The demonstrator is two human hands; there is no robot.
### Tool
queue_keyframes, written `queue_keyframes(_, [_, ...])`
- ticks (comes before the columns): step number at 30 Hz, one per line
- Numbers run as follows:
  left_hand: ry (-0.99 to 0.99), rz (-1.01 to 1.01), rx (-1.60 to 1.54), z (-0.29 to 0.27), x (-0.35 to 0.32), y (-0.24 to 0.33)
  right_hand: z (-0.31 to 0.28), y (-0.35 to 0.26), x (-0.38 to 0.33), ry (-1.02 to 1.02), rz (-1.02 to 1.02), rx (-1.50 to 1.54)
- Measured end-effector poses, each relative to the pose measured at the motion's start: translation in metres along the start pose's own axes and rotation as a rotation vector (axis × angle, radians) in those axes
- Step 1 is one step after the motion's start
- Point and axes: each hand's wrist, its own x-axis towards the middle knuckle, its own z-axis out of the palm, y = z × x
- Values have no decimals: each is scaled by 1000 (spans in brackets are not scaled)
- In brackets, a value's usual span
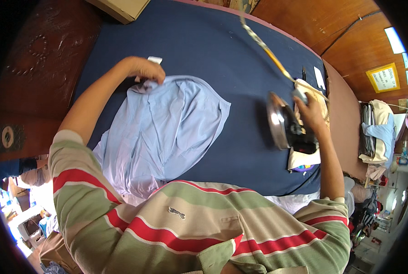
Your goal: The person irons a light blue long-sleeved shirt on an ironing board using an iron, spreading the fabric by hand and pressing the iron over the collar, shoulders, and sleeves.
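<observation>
A light blue garment (pixel 176 121) lies rumpled, its curved upper edge spread across a dark blue covered table and its lower part reaching toward my body. My left hand (pixel 145 71), slightly blurred, is closed on the garment's upper left edge, where the fabric bunches. Off to the right, my right hand (pixel 310 109) grips the handle of a clothes iron (pixel 284 125). The iron is tilted on its side, its shiny soleplate turned left toward the garment and apart from it. Part of the handle is hidden by my fingers.
The dark blue table cover (pixel 204 41) extends around the garment. A pale cord (pixel 272 57) runs from above toward the iron. Cream cloth (pixel 304 157) lies beneath the iron. A cardboard box (pixel 121 9) sits at the far left; carved dark wood (pixel 39 59) borders the left side.
</observation>
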Motion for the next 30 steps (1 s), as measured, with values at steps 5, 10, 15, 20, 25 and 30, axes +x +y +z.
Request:
queue_keyframes(5, [52, 178, -231, 34, -77, 24, -32, 122, 10, 140, 213, -86])
queue_keyframes(10, [208, 522, -682, 27, -149, 65, -40, 245, 16, 198, 343, -9])
queue_keyframes(15, [364, 878, -841, 30, -204, 82, -13, 114, 3, 596, -78, -553])
queue_keyframes(20, [433, 1052, -844, 38, -227, 105, 47, -119, -76, -223, -417, 803])
queue_keyframes(25, [643, 1019, -690, 46, -280, 115, 97, -224, -67, -711, -529, 814])
queue_keyframes(30, [645, 613, -396, 52, -330, 40, -8, -178, 0, -401, -278, 1708])
